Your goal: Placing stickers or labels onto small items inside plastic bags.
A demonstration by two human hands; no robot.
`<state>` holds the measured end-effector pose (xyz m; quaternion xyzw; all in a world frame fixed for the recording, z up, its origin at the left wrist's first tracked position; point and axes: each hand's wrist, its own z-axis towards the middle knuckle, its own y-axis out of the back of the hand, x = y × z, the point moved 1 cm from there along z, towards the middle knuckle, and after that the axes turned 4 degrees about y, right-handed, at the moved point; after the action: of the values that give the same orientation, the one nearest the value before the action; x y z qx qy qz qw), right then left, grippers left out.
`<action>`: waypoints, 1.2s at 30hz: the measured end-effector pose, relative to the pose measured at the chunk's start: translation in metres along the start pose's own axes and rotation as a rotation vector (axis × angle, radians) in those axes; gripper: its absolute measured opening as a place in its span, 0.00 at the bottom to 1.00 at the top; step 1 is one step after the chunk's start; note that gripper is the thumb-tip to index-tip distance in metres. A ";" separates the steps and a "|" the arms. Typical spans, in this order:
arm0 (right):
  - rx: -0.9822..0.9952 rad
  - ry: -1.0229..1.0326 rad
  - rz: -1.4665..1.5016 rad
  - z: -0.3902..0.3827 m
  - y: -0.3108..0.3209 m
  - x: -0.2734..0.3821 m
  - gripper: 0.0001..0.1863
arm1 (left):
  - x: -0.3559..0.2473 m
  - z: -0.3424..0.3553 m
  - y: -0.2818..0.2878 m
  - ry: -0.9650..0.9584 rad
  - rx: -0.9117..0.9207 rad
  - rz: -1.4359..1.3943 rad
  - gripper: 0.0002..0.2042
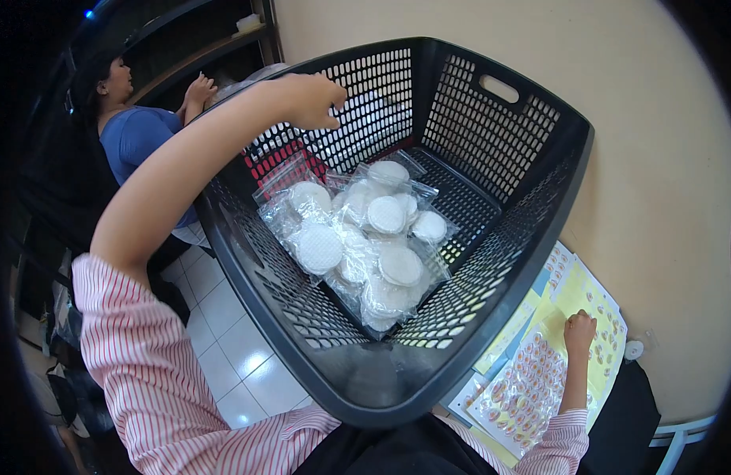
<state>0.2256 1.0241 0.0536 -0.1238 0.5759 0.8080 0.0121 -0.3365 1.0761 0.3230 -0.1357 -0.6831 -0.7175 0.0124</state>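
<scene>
A large black plastic basket [373, 388] with slotted walls stands tilted in front of me. Inside lies a heap of clear zip bags with round white textured pads [385, 214]. My left arm reaches across the basket's left side, and my left hand [314, 101] is curled closed by its far wall; whether it grips the rim is hidden. To the lower right, my right hand [579, 331] is closed above yellow sheets [595, 293] printed with small round pictures. What its fingers hold, if anything, is too small to make out. Beside it lies a clear, shiny sheet of similar round pictures [524, 388].
At the left stands another person in a blue top [140, 142], hands raised near a dark shelf [199, 59]. Pale floor tiles [231, 340] show below the basket. A beige wall [651, 158] rises on the right, with a small white round item [634, 349] near the sheets.
</scene>
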 end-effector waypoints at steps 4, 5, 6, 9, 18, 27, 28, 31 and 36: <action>0.078 -0.092 0.169 -0.001 0.010 -0.007 0.03 | -0.014 0.047 -0.050 -0.084 0.521 0.249 0.24; 0.092 -0.117 0.185 -0.002 0.010 -0.007 0.03 | -0.015 0.053 -0.068 -0.135 0.556 0.276 0.25; 0.088 -0.117 0.184 -0.001 0.009 -0.007 0.03 | -0.015 0.061 -0.086 -0.175 0.671 0.264 0.27; 0.292 -0.142 0.222 -0.004 0.002 -0.006 0.03 | -0.032 0.069 -0.120 -0.251 0.914 0.264 0.31; 0.278 0.029 -0.315 -0.011 -0.007 0.020 0.04 | -0.047 0.053 -0.157 -0.414 1.260 0.747 0.31; 0.206 -0.185 -0.003 -0.005 -0.007 0.005 0.07 | -0.054 0.085 -0.042 -0.181 0.884 0.207 0.13; 0.236 -0.226 0.071 -0.002 -0.004 0.008 0.09 | -0.054 0.081 -0.020 -0.171 0.777 0.157 0.12; 0.398 -0.274 0.272 0.005 0.014 -0.004 0.08 | -0.057 0.080 0.038 -0.160 0.456 0.023 0.11; 0.084 -0.116 0.351 0.025 0.093 0.015 0.16 | -0.089 0.046 0.119 -0.422 0.031 -0.116 0.13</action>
<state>0.1909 1.0147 0.1442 0.0258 0.6203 0.7787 -0.0907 -0.2184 1.0987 0.4215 -0.2432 -0.6880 -0.6623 -0.1700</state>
